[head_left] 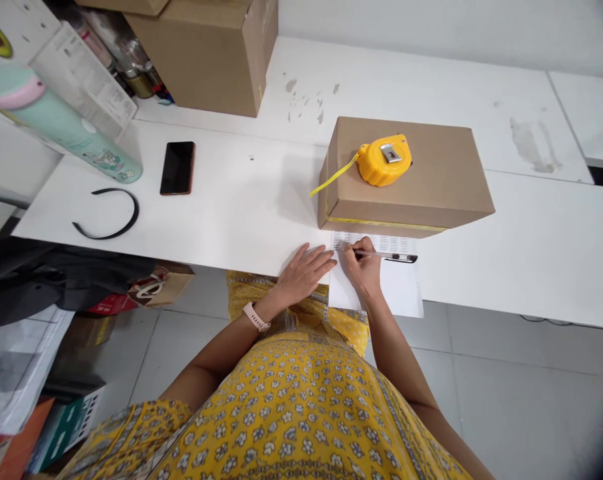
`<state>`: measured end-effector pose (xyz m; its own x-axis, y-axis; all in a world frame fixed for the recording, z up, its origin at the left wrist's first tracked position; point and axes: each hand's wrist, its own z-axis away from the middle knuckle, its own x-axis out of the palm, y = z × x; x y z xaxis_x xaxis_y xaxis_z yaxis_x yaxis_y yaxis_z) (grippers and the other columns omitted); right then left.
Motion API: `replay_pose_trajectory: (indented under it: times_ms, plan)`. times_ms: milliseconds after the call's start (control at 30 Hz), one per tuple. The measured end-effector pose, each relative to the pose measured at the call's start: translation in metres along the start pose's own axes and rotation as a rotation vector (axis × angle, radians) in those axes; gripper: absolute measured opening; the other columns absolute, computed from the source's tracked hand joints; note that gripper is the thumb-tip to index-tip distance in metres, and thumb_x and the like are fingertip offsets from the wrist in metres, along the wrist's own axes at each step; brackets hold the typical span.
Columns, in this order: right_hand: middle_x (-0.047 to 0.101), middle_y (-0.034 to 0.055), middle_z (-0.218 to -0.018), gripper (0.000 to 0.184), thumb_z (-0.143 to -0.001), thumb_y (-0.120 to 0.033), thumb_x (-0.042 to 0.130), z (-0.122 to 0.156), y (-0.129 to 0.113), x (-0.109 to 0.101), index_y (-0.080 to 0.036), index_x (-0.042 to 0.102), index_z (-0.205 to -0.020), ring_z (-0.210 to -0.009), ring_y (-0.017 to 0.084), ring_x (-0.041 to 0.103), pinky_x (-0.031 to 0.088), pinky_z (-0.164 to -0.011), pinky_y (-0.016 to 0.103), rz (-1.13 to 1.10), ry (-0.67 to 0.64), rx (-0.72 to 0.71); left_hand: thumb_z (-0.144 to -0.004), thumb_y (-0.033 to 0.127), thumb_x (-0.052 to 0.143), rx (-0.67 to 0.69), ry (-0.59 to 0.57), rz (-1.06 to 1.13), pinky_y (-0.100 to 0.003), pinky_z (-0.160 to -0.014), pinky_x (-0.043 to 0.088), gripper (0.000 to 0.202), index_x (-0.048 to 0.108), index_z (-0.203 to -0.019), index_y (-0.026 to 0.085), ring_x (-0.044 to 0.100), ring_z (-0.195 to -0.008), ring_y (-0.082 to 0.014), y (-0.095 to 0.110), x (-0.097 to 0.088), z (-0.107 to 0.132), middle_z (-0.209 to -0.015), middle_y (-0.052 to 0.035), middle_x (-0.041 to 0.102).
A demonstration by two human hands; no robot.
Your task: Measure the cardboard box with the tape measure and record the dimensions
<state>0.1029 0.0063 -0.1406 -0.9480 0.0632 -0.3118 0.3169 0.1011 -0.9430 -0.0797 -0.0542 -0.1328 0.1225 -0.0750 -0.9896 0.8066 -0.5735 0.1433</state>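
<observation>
My right hand [362,267] is closed round a pen [389,256], its tip on a printed sheet of paper [396,283] at the white table's [231,213] front edge. My left hand [305,272] lies flat with fingers spread, pressing the sheet's left edge. Just behind the sheet stands a brown cardboard box [431,180]. A yellow tape measure [384,160] rests on top of the box, its yellow tape pulled out a little toward the left.
A black phone [177,167], a black headband [109,215] and a mint bottle [66,127] lie at the table's left. Larger cardboard boxes [211,47] stand at the back left. Bags and boxes crowd the floor at left.
</observation>
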Motion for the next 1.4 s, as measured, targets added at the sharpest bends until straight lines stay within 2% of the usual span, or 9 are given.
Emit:
replay_pose_trajectory:
  times_ms: [200, 333, 500, 633, 800, 933, 1167, 1333, 1400]
  plan:
    - [0.048, -0.005, -0.068, 0.026, -0.087, -0.036, 0.065, 0.006, 0.001, -0.011, -0.025, 0.046, -0.073, -0.065, 0.014, 0.046, 0.04, -0.065, 0.028, -0.019, 0.264, 0.025, -0.094, 0.017, 0.059, -0.013, 0.026, 0.041, -0.053, -0.131, 0.024, 0.061, 0.047, -0.154, 0.022, 0.034, -0.157, -0.0272, -0.001, 0.002, 0.001, -0.164, -0.007, 0.046]
    - [0.058, -0.0002, -0.08, 0.02, -0.095, -0.044, 0.056, 0.005, 0.012, -0.057, -0.024, 0.054, -0.091, -0.074, 0.018, 0.055, 0.045, -0.075, 0.032, 0.17, 0.443, 0.037, -0.093, 0.013, 0.058, 0.0, 0.087, 0.075, -0.054, -0.13, 0.026, 0.06, 0.049, -0.151, 0.022, 0.038, -0.155, -0.0269, -0.003, 0.007, 0.002, -0.162, -0.0069, 0.05]
    - [0.064, 0.0099, -0.096, 0.028, -0.096, -0.033, 0.04, -0.017, 0.048, -0.131, -0.02, 0.062, -0.107, -0.094, 0.027, 0.059, 0.044, -0.088, 0.042, 0.686, 0.404, 0.086, -0.091, 0.012, 0.059, -0.008, 0.077, 0.102, -0.054, -0.131, 0.024, 0.062, 0.048, -0.151, 0.021, 0.036, -0.156, -0.0265, -0.005, 0.009, 0.0, -0.161, -0.0086, 0.05]
    - [0.06, 0.0171, -0.105, 0.046, -0.091, -0.022, 0.036, -0.033, 0.072, -0.156, -0.016, 0.065, -0.126, -0.103, 0.033, 0.054, 0.043, -0.092, 0.05, 0.86, 0.325, 0.039, -0.088, 0.017, 0.068, -0.015, 0.058, 0.223, -0.056, -0.13, 0.024, 0.06, 0.052, -0.146, 0.019, 0.038, -0.155, -0.0285, -0.006, 0.002, 0.003, -0.159, -0.0112, 0.052]
    - [0.063, 0.0216, -0.103, 0.058, -0.09, -0.019, 0.034, -0.038, 0.083, -0.15, -0.007, 0.054, -0.143, -0.1, 0.035, 0.057, 0.046, -0.089, 0.053, 0.834, 0.361, -0.008, -0.097, 0.021, 0.062, -0.064, 0.533, 0.531, -0.043, -0.109, 0.052, 0.026, 0.062, -0.123, 0.022, 0.065, -0.126, -0.0211, -0.012, -0.05, -0.004, -0.131, -0.009, 0.071]
    - [0.066, 0.0237, -0.111, 0.053, -0.093, -0.025, 0.034, -0.04, 0.088, -0.148, -0.009, 0.055, -0.139, -0.105, 0.036, 0.059, 0.048, -0.092, 0.054, 0.725, 0.424, -0.025, -0.099, 0.032, 0.064, -0.124, 0.895, 0.421, -0.047, -0.111, 0.048, 0.026, 0.058, -0.123, 0.024, 0.061, -0.127, -0.0253, -0.021, -0.111, -0.045, -0.13, -0.0101, 0.068]
    - [0.066, 0.0153, -0.094, 0.052, -0.09, -0.036, 0.04, -0.041, 0.083, -0.154, -0.011, 0.061, -0.131, -0.09, 0.032, 0.061, 0.049, -0.09, 0.052, 0.552, 0.462, 0.058, -0.078, 0.034, 0.082, -0.258, 0.569, 0.46, -0.054, -0.115, 0.042, 0.08, 0.042, -0.146, 0.022, 0.05, -0.139, -0.0368, -0.038, -0.143, -0.143, -0.149, -0.0162, 0.054]
    - [0.067, 0.0154, -0.093, 0.04, -0.096, -0.04, 0.043, -0.028, 0.029, -0.149, -0.016, 0.067, -0.117, -0.091, 0.03, 0.061, 0.046, -0.095, 0.052, 0.517, 0.735, -0.166, -0.078, 0.042, 0.08, -0.258, 0.546, 0.866, -0.046, -0.1, 0.052, 0.068, 0.049, -0.136, 0.023, 0.067, -0.115, -0.0304, -0.031, -0.146, -0.144, -0.128, -0.0116, 0.066]
    - [0.069, 0.0148, -0.095, 0.039, -0.098, -0.047, 0.046, -0.028, -0.01, -0.141, -0.019, 0.071, -0.111, -0.093, 0.029, 0.062, 0.048, -0.093, 0.048, 0.374, 0.687, -0.219, -0.084, 0.052, 0.072, -0.213, 0.455, 1.165, -0.04, -0.087, 0.056, 0.062, 0.049, -0.133, 0.022, 0.071, -0.102, -0.0262, -0.023, -0.152, -0.136, -0.119, -0.0101, 0.068]
